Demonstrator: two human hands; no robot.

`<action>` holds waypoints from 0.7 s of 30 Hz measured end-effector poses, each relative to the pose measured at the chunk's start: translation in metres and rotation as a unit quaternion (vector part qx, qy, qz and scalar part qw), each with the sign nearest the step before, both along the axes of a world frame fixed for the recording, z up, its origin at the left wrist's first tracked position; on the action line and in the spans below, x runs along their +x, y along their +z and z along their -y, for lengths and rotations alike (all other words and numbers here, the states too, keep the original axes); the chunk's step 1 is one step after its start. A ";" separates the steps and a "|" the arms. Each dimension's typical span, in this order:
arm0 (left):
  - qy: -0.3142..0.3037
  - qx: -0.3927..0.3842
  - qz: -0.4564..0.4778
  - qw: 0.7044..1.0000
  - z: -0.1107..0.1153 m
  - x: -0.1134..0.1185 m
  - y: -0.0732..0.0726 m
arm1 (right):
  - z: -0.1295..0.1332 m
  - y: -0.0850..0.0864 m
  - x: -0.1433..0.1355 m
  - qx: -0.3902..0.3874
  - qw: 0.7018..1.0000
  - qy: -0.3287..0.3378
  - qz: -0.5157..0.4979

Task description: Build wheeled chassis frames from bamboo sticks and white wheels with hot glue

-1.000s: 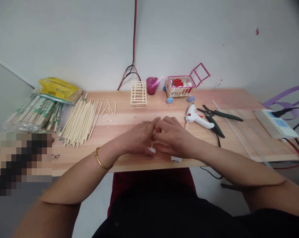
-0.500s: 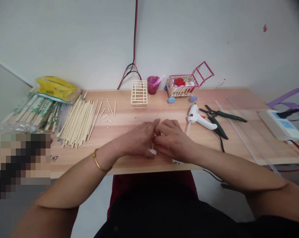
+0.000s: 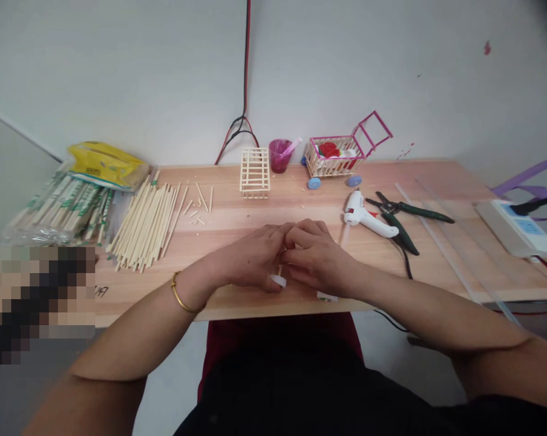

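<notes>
My left hand [image 3: 258, 257] and my right hand [image 3: 316, 254] meet over the near part of the table, fingers closed and touching. A round white cap [image 3: 279, 281] shows by my left thumb. From it a short wooden stick [image 3: 280, 270] runs up between the hands, where my right fingers close around it. The upper end of the stick is hidden by my fingers. Beyond my hands stands a small cage-like frame of sticks [image 3: 255, 174].
Loose sticks [image 3: 144, 227] and packed bundles [image 3: 74, 209] lie left, under a yellow bag [image 3: 108, 165]. A purple cup [image 3: 280, 157] and wheeled stick cart [image 3: 334, 157] stand by the wall. Right are a glue gun [image 3: 368, 219], pruning shears [image 3: 403, 212] and a power strip [image 3: 518, 227].
The view has shifted very slightly. My fingers have moved a little around the cap and stick; the left fingertips now lie lower against the right hand.
</notes>
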State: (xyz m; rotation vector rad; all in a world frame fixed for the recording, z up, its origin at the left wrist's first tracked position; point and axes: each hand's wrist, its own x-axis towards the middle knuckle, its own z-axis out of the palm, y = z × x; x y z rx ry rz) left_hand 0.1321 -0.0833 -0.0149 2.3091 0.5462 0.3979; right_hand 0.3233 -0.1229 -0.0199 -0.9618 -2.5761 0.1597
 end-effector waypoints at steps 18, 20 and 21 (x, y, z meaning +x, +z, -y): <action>-0.045 -0.004 -0.044 0.998 -0.006 -0.004 0.004 | -0.004 -0.007 0.004 0.022 0.998 0.039 -0.040; -0.054 -0.001 -0.049 0.997 -0.007 -0.004 0.005 | -0.004 -0.008 0.005 0.023 0.998 0.040 -0.042; -0.057 -0.002 -0.048 0.997 -0.007 -0.004 0.004 | -0.004 -0.008 0.005 0.023 0.998 0.041 -0.042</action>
